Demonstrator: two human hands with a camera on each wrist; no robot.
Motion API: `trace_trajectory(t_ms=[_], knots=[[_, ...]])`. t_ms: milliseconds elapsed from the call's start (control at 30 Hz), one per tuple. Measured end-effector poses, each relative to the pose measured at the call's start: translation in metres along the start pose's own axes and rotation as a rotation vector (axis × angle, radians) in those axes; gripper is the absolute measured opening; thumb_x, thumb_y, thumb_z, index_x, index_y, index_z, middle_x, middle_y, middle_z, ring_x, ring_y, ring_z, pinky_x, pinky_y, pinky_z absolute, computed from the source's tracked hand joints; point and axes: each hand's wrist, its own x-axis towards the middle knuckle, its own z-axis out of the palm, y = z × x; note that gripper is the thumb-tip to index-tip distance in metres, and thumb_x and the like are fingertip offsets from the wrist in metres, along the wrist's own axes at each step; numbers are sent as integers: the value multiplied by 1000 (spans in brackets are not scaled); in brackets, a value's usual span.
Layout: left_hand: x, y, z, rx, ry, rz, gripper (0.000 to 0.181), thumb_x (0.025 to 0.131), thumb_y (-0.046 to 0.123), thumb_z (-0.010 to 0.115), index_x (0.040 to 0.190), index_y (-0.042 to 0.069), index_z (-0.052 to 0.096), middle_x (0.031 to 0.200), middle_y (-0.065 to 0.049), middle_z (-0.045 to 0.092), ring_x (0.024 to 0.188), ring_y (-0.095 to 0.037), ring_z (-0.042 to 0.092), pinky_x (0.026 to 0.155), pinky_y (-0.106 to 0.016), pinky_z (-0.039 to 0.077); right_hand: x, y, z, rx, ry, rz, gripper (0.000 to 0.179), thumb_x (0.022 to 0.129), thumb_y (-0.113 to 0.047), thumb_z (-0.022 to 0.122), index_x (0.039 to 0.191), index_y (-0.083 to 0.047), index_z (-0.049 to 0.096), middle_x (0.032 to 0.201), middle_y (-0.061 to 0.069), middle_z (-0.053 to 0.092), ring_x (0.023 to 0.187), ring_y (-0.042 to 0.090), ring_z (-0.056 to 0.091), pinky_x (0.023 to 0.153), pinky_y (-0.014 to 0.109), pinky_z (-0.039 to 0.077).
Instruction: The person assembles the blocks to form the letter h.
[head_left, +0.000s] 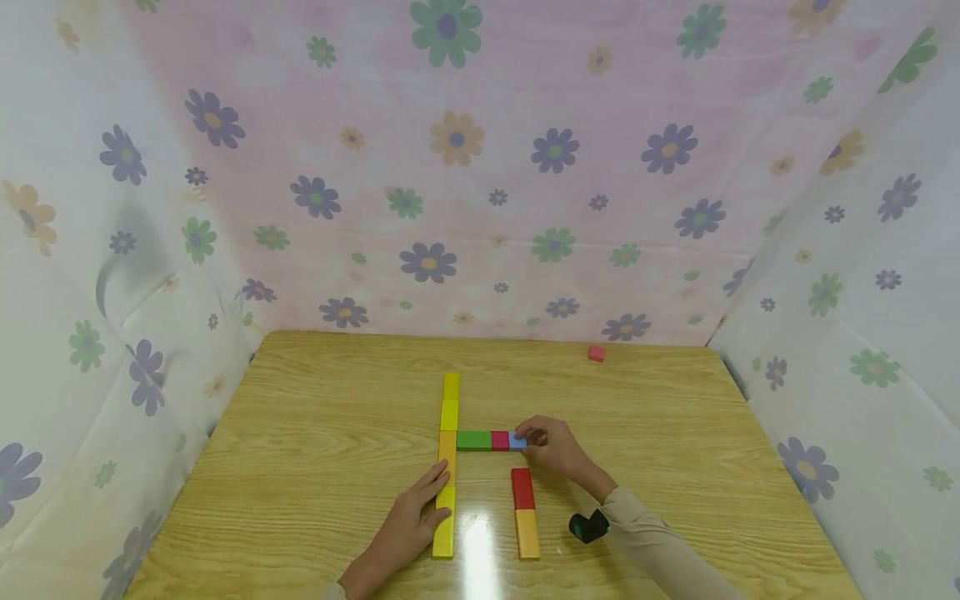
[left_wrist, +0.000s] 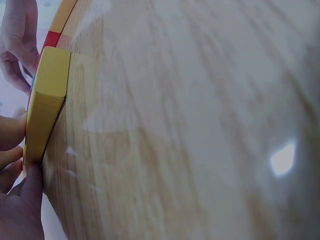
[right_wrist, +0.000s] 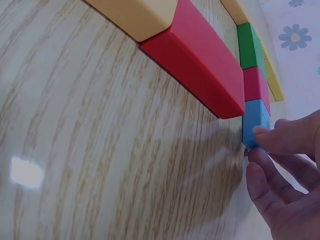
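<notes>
A small blue block (head_left: 517, 442) forms the right end of a short row, beside a crimson block (head_left: 499, 441) and a green block (head_left: 474, 441). My right hand (head_left: 557, 447) pinches the blue block at its outer end, fingertips on its edges in the right wrist view. The row meets a long column of yellow blocks (head_left: 448, 414) with an orange block (head_left: 447, 450) among them. My left hand (head_left: 408, 521) rests on the lower part of that column, fingers extended over the orange block and thumb against the lower yellow block (head_left: 443, 542).
Right of the column, a red block (head_left: 522, 489) and a light orange block (head_left: 527, 533) lie end to end. A pink block (head_left: 596, 354) sits near the wooden table's far edge. By my right sleeve lies a small black object (head_left: 588, 527). Flowered cloth walls (head_left: 495, 292) enclose the table.
</notes>
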Motion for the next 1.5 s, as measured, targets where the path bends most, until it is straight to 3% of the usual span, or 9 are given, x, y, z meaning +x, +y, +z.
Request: trace_trajectory(t_ms=[433,633,1033,1500], knots=[[-1,1,-1,7,5,27,53,93,13,60,139,-6,41,151,-13,31,135,-31,32,102,-46,36,4,8,-12,-31,9,-24,20,83,6,67,100,-3,69,99,9,66,86,24,62,72,30,54],[0,0,1,15,19,55,53,93,14,60,137,-8,42,149,-16,32,133,-34,34,100,-48,37,5,9,-29,-55,42,-31,20,84,7,64,103,0,67,101,13,65,86,27,62,70,33,54],[-1,0,0,-10,1,24,54,93,12,60,139,-6,40,151,-13,30,135,-33,31,102,-46,36,12,13,-68,-153,134,-17,21,84,4,67,104,3,67,104,16,65,83,29,63,66,39,55],[-1,1,0,15,12,23,53,93,15,60,138,-6,42,150,-13,32,134,-33,33,102,-46,37,23,28,-103,-190,153,34,26,85,3,67,111,3,65,114,23,60,87,35,62,58,34,51]])
